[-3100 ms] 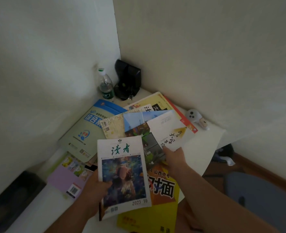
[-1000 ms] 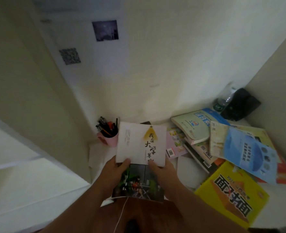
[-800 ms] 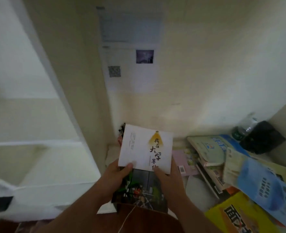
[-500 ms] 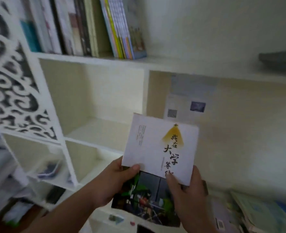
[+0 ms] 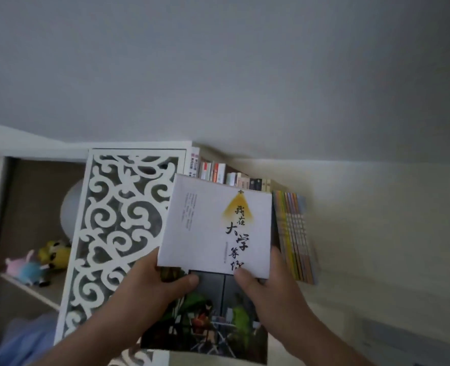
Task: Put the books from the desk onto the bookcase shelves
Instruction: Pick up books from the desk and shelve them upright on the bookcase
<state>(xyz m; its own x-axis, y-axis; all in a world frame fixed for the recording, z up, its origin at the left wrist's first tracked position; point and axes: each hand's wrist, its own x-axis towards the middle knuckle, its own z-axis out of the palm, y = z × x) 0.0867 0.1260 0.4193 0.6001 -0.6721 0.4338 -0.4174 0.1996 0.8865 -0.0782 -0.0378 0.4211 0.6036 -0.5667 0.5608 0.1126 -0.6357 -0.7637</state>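
Currently, the left hand (image 5: pixel 152 282) and right hand (image 5: pixel 268 289) pinch the paperback book (image 5: pixel 213 249), thumbs on its cover; light and flexible, so support both side edges.

I count two hands, my left hand (image 5: pixel 150 283) and right hand (image 5: pixel 268 289), both gripping one book (image 5: pixel 213 260) with a white upper cover and a dark photo below. Behind it on the far shelf I see one row of upright books (image 5: pixel 229 178), too blurred to count, and to the right one bundle of thin colourful spines (image 5: pixel 295 233), roughly eight. At the left I count one white carved panel (image 5: pixel 118 228), one pale round globe (image 5: pixel 70 210) and two soft toys (image 5: pixel 41 260).
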